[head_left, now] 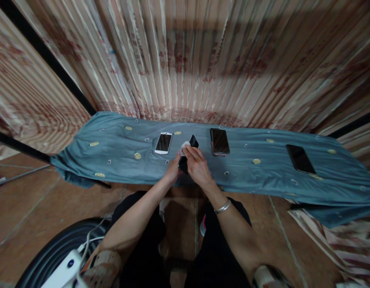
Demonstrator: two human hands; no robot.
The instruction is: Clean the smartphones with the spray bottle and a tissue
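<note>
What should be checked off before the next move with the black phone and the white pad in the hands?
1. Left hand grips the black phone from below: ok.
2. Right hand presses the white pad on the phone: ok.
3. Phone stays above the blue cloth, not past its edge: ok.
4. White phone and dark phone lie apart from the hands: ok.
5. Far right phone lies flat: ok.
6. Screen of the held phone clean: cannot tell.

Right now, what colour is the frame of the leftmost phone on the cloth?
White, in the head view: leftmost phone.
</note>
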